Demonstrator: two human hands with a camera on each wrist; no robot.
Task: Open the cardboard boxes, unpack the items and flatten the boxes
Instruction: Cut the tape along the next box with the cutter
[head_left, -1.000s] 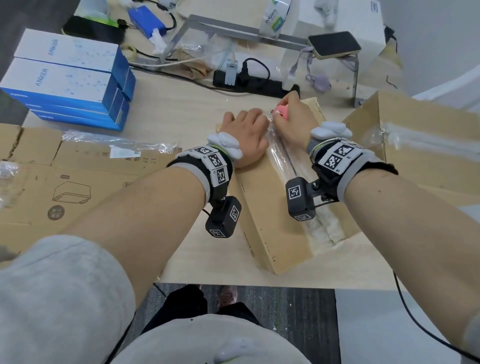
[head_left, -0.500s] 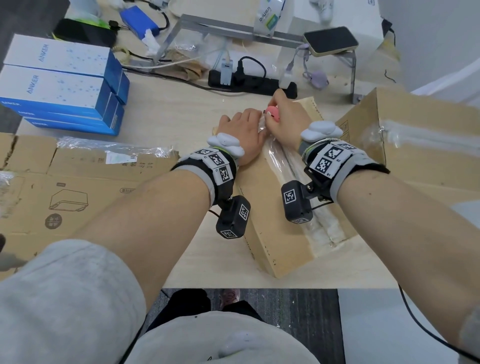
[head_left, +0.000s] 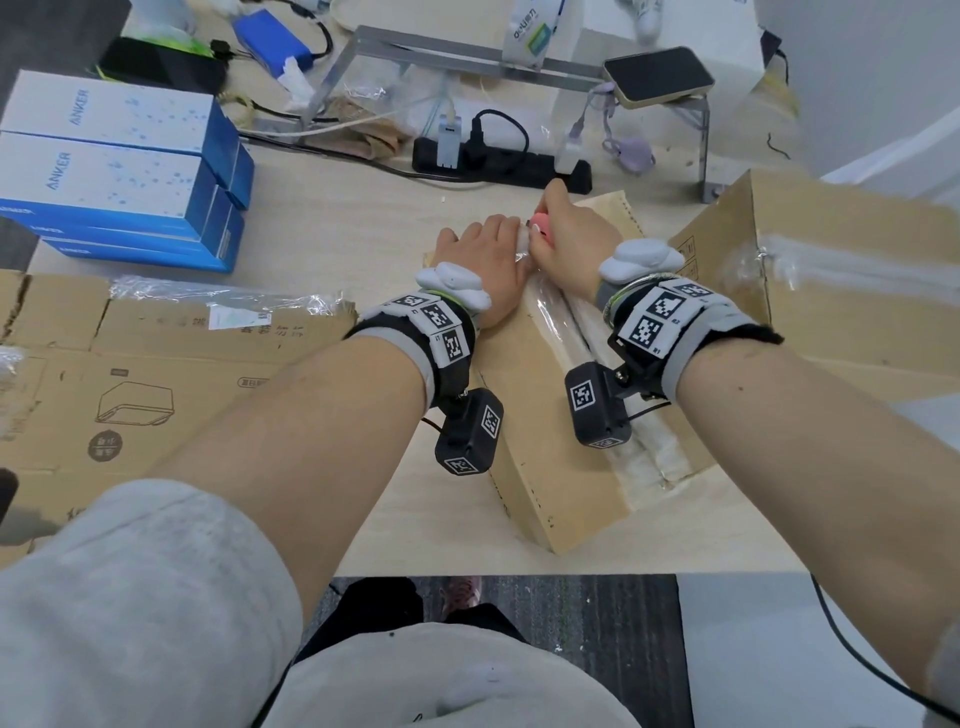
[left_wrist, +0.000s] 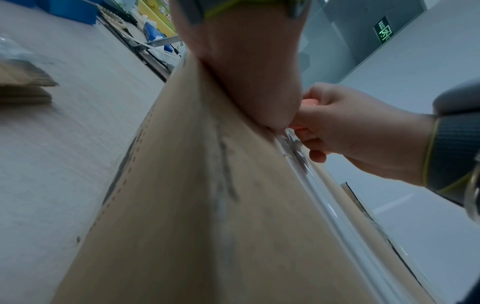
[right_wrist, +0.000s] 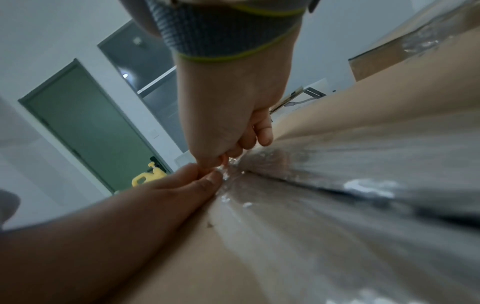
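Two grips busy: my left hand flat on the box, right hand clamped on the pink cutter at twelve o'clock; a slip could nick those left fingers.

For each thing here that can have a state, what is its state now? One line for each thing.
Left hand: rests flat on the box, fingers straight.
Right hand: grips a pink cutter at the tape.
Box: closed, seam taped.
Big box: closed, taped.
Flat cardboard: flattened, on the table.
Phone: screen dark, on the stand.
Power strip: plugs inserted.
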